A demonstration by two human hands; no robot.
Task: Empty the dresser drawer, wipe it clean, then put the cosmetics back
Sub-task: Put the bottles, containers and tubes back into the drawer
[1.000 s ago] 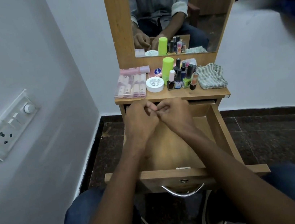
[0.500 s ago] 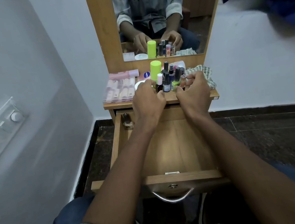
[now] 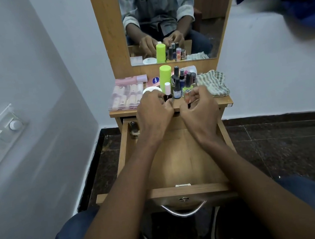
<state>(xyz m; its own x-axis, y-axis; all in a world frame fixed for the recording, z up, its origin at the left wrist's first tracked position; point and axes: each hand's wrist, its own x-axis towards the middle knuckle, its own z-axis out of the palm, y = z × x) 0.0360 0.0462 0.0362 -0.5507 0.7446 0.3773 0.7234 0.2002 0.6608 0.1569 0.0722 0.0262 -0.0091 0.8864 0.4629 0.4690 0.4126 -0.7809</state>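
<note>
Two hands reach over the open wooden drawer [image 3: 181, 164] to the dresser top [image 3: 224, 101]: the left hand [image 3: 154, 111] curls round a dark white-capped bottle [image 3: 167, 93], and the right hand [image 3: 199, 105] pinches a small pale bottle [image 3: 187, 97]. One lime-green tube [image 3: 165, 75], one white jar [image 3: 151, 90] and one clear case of pink tubes [image 3: 127, 99] stand left, one striped cloth [image 3: 213, 85] right. Several nail-polish bottles [image 3: 182, 81] cluster centre, their labels unreadable.

No legible text on any cosmetics.

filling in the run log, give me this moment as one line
phase: restocking | wooden drawer: open, one small bottle in back left corner | left hand: pinching white-capped dark bottle | right hand: gripping small nail polish bottle
</note>
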